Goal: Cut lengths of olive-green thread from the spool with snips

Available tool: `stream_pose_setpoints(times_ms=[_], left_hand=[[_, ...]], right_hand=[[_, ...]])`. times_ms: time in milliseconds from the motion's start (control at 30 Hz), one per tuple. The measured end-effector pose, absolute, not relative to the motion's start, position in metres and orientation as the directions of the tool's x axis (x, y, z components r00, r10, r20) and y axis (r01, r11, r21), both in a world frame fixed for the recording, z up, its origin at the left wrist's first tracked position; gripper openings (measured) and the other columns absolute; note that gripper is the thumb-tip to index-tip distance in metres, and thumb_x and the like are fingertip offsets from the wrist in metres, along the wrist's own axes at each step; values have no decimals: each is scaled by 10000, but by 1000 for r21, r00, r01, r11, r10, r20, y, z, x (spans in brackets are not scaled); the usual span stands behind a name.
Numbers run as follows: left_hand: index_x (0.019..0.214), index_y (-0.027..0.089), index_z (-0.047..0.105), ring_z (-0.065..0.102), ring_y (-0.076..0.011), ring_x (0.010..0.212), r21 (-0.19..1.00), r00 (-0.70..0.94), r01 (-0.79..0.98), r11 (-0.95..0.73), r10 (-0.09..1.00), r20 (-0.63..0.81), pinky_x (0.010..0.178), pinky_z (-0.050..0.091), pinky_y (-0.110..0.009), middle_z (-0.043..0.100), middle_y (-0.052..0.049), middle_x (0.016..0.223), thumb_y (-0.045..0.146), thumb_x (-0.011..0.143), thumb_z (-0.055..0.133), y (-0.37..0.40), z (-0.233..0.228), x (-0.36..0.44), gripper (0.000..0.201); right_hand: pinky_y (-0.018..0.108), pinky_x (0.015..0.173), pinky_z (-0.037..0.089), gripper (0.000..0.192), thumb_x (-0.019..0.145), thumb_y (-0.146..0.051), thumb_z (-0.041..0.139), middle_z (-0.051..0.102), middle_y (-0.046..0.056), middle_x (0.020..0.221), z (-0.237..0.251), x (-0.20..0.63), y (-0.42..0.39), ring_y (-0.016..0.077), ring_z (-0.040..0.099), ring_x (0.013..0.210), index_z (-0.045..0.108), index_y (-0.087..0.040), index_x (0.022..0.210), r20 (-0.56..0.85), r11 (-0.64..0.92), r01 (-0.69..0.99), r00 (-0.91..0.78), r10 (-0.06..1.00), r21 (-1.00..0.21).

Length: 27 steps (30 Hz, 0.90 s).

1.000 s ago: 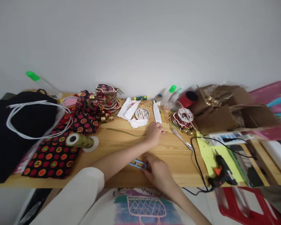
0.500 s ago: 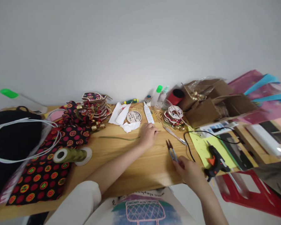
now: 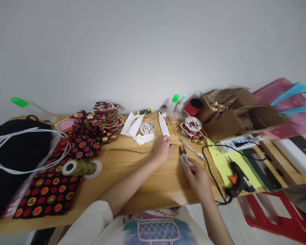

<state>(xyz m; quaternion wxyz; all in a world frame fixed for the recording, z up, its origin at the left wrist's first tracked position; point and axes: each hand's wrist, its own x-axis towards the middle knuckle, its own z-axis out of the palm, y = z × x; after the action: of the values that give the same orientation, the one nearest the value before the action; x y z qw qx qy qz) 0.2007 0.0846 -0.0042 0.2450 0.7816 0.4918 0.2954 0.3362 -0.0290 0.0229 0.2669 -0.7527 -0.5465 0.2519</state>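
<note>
Right hand (image 3: 199, 177) gripping thread snips (image 3: 183, 157), blades parted, pointing far. Left hand (image 3: 164, 149) pinning green ribbon strip (image 3: 131, 151) flat on table (image 3: 132, 173), fingers closed. Best: keeping strip taut, blades square across it.

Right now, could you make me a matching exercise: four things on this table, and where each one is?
Things:
1. snips
2. glue gun
3. ribbon spool
4. green strip

Places:
A. on the yellow sheet
B. under the left hand
C. in the right hand
D. beside the patterned cloth

Pairs: 1-C, 2-A, 3-D, 4-B
</note>
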Motion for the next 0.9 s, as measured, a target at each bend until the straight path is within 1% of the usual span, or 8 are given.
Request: stream_pose_setpoints(times_ms=[133, 300, 433, 633, 900], left_hand=[[712, 169, 656, 522, -153, 833, 672, 343, 623, -400, 912, 224, 776, 421, -311, 596, -37, 801, 150, 779, 582, 84, -4, 201, 102], [717, 179, 658, 521, -161, 834, 668, 343, 625, -403, 911, 228, 776, 425, -324, 600, -38, 806, 179, 794, 565, 84, -7, 200, 121], [716, 175, 655, 521, -165, 842, 668, 344, 624, -406, 910, 232, 780, 427, -328, 602, -43, 812, 179, 794, 563, 85, -9, 201, 121], [722, 178, 659, 526, -167, 841, 672, 345, 623, -400, 912, 223, 783, 430, -329, 597, -42, 803, 176, 796, 559, 84, -6, 201, 124], [732, 182, 665, 531, -164, 842, 679, 343, 624, -388, 916, 208, 781, 434, -327, 602, -40, 812, 166, 793, 562, 83, -1, 200, 121]], right_hand=[[232, 432, 315, 594, 811, -531, 405, 547, -2, 450, 19, 330, -25, 145, 475, 407, 585, -49, 1108, -69, -234, 680, 261, 963, -695], [234, 435, 337, 569, 802, -533, 429, 574, 16, 489, 17, 327, -25, 150, 498, 428, 609, -69, 1076, -104, -256, 633, 266, 958, -731], [236, 430, 347, 563, 787, -542, 453, 557, 7, 476, 15, 327, -24, 151, 496, 429, 619, -79, 1061, -117, -266, 598, 275, 954, -756], [245, 450, 386, 567, 776, -526, 499, 586, 14, 512, 8, 330, -24, 152, 520, 442, 593, -69, 1100, -178, -297, 489, 275, 945, -820], [236, 447, 391, 560, 747, -523, 558, 536, -11, 511, 6, 332, -25, 126, 473, 440, 597, -73, 1077, -216, -314, 343, 295, 931, -885]])
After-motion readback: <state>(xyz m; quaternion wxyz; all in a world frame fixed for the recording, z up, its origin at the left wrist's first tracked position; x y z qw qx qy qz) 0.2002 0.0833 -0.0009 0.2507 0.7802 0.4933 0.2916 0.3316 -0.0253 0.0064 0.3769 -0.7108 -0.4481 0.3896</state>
